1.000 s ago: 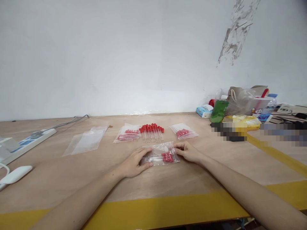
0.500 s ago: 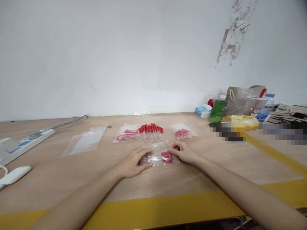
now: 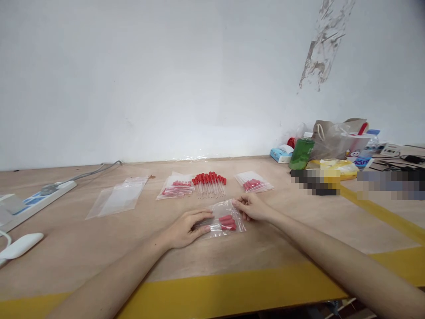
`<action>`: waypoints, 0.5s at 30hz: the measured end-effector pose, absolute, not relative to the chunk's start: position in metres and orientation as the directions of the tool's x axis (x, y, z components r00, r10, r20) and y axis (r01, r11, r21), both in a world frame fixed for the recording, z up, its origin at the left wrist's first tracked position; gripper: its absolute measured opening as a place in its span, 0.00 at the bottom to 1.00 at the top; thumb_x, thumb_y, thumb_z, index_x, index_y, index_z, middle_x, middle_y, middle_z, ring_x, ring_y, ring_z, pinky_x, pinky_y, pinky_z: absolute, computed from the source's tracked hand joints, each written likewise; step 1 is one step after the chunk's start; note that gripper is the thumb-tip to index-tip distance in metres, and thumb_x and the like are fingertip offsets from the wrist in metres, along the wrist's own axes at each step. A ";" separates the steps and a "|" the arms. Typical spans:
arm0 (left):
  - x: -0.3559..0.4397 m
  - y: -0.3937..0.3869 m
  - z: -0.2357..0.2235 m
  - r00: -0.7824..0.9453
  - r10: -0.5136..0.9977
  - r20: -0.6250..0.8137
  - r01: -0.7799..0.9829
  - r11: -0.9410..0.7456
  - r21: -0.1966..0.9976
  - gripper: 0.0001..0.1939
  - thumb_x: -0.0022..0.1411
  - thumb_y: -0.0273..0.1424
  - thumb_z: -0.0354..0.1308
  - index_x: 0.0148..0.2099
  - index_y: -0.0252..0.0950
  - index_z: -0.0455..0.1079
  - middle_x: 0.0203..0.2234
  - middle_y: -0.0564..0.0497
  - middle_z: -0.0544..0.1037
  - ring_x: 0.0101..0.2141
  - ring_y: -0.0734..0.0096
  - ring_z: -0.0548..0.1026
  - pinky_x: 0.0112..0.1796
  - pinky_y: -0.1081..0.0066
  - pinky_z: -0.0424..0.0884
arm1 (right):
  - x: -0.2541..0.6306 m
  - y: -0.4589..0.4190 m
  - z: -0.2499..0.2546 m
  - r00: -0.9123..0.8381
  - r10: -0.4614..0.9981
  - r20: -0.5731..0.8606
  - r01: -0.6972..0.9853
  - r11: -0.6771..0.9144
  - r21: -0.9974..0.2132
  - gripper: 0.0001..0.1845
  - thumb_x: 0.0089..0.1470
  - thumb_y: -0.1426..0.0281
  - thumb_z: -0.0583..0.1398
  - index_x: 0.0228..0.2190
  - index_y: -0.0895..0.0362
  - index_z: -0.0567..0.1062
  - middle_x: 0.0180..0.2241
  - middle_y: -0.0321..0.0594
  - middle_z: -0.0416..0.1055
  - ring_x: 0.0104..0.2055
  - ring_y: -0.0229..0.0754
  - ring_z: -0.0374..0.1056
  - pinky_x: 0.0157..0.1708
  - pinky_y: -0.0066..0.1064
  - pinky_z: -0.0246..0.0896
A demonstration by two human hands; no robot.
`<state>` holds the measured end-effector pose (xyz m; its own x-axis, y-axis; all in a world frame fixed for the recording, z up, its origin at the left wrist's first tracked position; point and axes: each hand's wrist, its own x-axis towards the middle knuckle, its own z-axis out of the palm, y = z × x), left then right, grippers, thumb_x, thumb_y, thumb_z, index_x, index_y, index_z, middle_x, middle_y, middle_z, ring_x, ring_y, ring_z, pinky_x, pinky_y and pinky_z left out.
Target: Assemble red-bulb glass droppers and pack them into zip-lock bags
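Note:
A clear zip-lock bag [image 3: 219,209] lies on the table before me, with several red-bulbed droppers [image 3: 227,220] inside it. My left hand [image 3: 186,227] grips the bag's left end, thumb on the near side and fingers on the far side, covering the droppers' tips. At the upper right corner, by the zip edge, my right hand [image 3: 251,207] pinches the bag between thumb and fingers. Just beyond it lies a row of loose droppers [image 3: 209,184], red bulbs pointing away. Filled bags lie on either side of that row, a left stack [image 3: 175,186] and a right stack [image 3: 254,182].
Flat clear bags [image 3: 119,196] lie to the left, near a white power strip [image 3: 43,199] and a white plug-like object [image 3: 23,246]. Toward the back right stand a tissue pack [image 3: 281,154], a green bottle [image 3: 301,151] and a paper bag [image 3: 327,133]. Yellow tape [image 3: 232,294] lines the near edge.
The bag has turned slightly and its right end has come nearer to me. My right hand has shifted a little left along the zip edge; the left hand has barely moved.

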<state>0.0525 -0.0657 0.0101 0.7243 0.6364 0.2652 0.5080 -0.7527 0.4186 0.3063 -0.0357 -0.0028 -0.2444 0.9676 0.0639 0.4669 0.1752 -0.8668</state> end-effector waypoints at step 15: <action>0.049 -0.066 0.009 0.732 0.634 0.250 0.509 -0.752 0.418 0.19 0.61 0.38 0.48 0.53 0.42 0.62 0.52 0.49 0.64 0.51 0.64 0.63 0.51 0.60 0.59 | 0.253 0.085 0.013 0.115 0.990 0.087 0.798 -0.039 -0.601 0.06 0.34 0.74 0.60 0.22 0.62 0.73 0.19 0.50 0.70 0.26 0.49 0.68 0.22 0.31 0.58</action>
<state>0.0495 -0.0656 0.0089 0.7317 0.6342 0.2497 0.5094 -0.7522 0.4180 0.2529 0.0853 0.0129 0.1147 0.9895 0.0874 0.7980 -0.0393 -0.6014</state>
